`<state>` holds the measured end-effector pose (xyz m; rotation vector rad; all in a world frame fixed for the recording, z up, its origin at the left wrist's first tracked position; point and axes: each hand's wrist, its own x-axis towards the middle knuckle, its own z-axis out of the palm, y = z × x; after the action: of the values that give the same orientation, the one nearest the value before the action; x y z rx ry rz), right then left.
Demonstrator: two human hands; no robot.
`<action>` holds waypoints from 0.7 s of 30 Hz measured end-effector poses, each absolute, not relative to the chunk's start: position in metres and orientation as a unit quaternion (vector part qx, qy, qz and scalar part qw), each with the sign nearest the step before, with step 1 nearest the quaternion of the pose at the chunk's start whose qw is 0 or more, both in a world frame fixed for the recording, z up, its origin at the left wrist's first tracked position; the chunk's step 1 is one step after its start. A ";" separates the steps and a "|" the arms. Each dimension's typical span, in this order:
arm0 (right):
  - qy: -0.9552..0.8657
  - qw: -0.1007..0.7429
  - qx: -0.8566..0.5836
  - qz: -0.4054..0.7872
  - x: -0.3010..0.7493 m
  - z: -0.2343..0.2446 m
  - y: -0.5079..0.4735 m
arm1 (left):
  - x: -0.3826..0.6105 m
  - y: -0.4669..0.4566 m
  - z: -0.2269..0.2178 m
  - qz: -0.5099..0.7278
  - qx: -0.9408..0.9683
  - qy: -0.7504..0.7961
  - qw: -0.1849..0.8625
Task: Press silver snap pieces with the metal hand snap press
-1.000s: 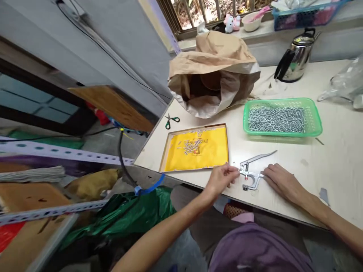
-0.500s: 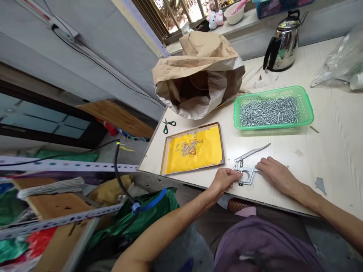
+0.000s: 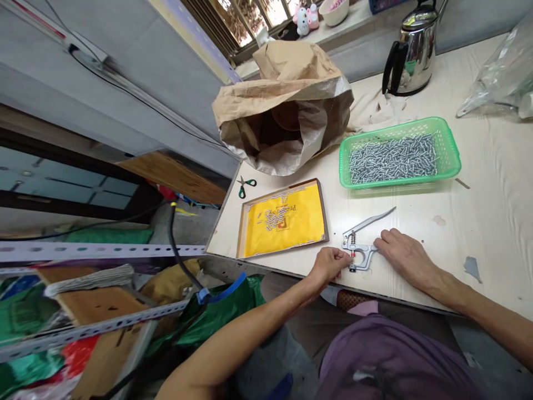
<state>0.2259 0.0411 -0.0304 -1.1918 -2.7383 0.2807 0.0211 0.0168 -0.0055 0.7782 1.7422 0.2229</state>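
Grey snap pliers point(image 3: 366, 248) with a spring and a long lever lie on the table near its front edge, jaws toward my left hand. My left hand point(image 3: 330, 263) is pinched at the jaw, fingertips beside a small red part; whatever they pinch is too small to make out. The fingers of my right hand point(image 3: 402, 254) are closed on the end of the pliers' lower handle, while the lever stands raised away from it. A shallow box lid point(image 3: 326, 222) with a yellow lining holds a small pile of metal pins point(image 3: 275, 218), left of the pliers.
Beyond the pliers is a green basket point(image 3: 452, 147) of many small metal pins point(image 3: 393, 158). Scissors point(image 3: 245, 186) lie at the left edge. An open brown paper sack point(image 3: 283, 72), a steel kettle point(image 3: 412, 58) and a plastic bag point(image 3: 497, 83) stand farther back.
The camera view has shifted slightly. Both hands stay at the pliers in nearly the same pose, and the lever remains raised.
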 end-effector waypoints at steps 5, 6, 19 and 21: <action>-0.910 0.086 -0.397 0.085 0.226 -0.032 0.036 | 0.021 0.019 -0.004 0.083 0.331 0.738 0.583; -0.910 0.083 -0.396 0.085 0.227 -0.032 0.037 | 0.022 0.019 -0.004 0.078 0.325 0.736 0.589; -0.919 0.061 -0.382 0.077 0.225 -0.018 0.096 | 0.032 -0.050 -0.037 0.234 0.813 0.491 0.206; -0.924 0.064 -0.367 0.083 0.226 -0.023 0.101 | 0.035 -0.062 -0.050 0.213 0.839 0.471 0.169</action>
<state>0.2258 0.1008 -0.0225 -1.1075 -2.7920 0.2519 0.0352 -0.0619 -0.0499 2.3853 1.3387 0.6044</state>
